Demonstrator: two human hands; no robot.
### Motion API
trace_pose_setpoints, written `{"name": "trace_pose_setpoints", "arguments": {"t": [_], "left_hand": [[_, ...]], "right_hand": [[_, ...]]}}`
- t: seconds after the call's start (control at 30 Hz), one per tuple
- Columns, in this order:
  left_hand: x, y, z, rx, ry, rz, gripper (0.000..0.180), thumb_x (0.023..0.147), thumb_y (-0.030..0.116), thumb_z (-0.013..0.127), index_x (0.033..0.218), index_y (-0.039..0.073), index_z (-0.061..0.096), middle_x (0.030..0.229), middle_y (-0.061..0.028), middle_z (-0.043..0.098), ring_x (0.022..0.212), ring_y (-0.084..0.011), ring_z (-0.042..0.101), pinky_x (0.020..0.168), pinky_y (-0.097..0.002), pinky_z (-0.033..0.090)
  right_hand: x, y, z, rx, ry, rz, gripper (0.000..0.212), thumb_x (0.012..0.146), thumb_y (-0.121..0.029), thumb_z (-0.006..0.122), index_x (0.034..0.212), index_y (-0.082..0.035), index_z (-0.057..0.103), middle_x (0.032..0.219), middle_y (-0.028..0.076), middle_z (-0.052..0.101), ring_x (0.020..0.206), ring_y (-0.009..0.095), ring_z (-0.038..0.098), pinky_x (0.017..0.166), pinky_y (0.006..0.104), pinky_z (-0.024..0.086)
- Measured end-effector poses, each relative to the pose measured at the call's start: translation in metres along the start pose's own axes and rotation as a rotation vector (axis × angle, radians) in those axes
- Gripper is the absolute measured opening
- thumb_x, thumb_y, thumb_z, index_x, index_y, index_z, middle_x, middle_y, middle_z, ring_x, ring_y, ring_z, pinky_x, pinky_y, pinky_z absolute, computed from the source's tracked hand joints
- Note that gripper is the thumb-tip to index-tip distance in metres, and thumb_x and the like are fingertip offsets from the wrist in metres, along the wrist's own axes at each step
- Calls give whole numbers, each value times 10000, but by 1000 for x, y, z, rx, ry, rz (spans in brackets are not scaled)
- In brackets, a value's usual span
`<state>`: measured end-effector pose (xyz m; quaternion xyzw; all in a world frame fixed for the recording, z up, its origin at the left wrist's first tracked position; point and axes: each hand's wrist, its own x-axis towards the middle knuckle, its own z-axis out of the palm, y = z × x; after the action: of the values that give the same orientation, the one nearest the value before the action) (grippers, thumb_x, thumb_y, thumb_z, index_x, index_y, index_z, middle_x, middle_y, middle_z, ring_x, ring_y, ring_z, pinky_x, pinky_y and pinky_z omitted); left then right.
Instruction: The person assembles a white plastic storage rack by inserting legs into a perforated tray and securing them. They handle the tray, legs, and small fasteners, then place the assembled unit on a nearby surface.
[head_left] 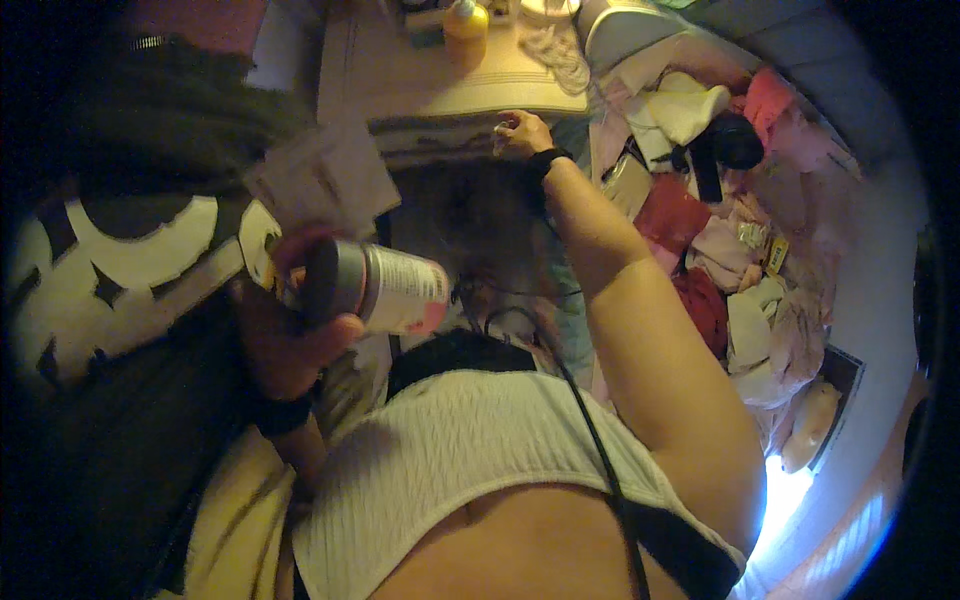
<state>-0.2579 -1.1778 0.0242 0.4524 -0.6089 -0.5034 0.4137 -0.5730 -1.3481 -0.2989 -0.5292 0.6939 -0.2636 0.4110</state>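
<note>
My left hand (pixel 290 345) is wrapped round a plastic supplement-type bottle (pixel 405 290), which lies nearly sideways in my grip. Its wide lid is dark, and its pale label has fine print and a pink patch near the base. Stretched forward, my right hand (pixel 525 135) is at the front edge of a cream-coloured nightstand (pixel 400 75), with a dark band on the wrist. The fingers there are curled in around something small and pale that I cannot make out. Just below the top, a dim drawer front (pixel 430 145) shows.
On the nightstand stand a yellow pump bottle (pixel 466 32) and a bundle of pale cord (pixel 557 55). A heap of clothes and small items (pixel 730 240) fills the right side. Dark bedding with a white pattern (pixel 130 250) lies left. A black cable (pixel 590 420) runs down my front.
</note>
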Motion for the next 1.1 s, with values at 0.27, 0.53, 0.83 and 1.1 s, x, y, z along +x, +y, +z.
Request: {"name": "trace_pose_setpoints", "arguments": {"t": [0.27,0.53,0.83,1.1], "left_hand": [[-2,8,2,-126,-88,-196,747,620,225,798,1227,21,413,975,-72,571,869,-134,561,767,-282,462],[0,12,27,-68,-291,-243,631,627,196,789,1152,20,487,974,-75,576,882,-154,561,782,-288,457],[-43,33,119,-21,-779,-105,579,640,241,786,1102,24,513,1018,-61,554,923,-150,538,810,-287,434],[-116,69,230,-307,-1244,-198,482,718,160,741,1116,24,505,974,-29,568,905,-116,527,829,-281,422]], "right_hand": [[43,-38,-15,-41,194,-124,577,724,-316,684,1202,-55,494,953,192,630,881,281,614,756,339,485],[-189,-120,-26,1178,-692,-106,430,906,-396,479,1132,-36,539,954,89,625,872,175,602,778,297,485],[-361,-156,-128,792,113,-248,296,946,-264,431,1054,-28,573,939,37,601,861,87,537,756,238,451],[-508,-113,-151,716,841,-143,174,919,-178,463,980,-31,534,845,49,572,763,127,531,675,275,465]]}}
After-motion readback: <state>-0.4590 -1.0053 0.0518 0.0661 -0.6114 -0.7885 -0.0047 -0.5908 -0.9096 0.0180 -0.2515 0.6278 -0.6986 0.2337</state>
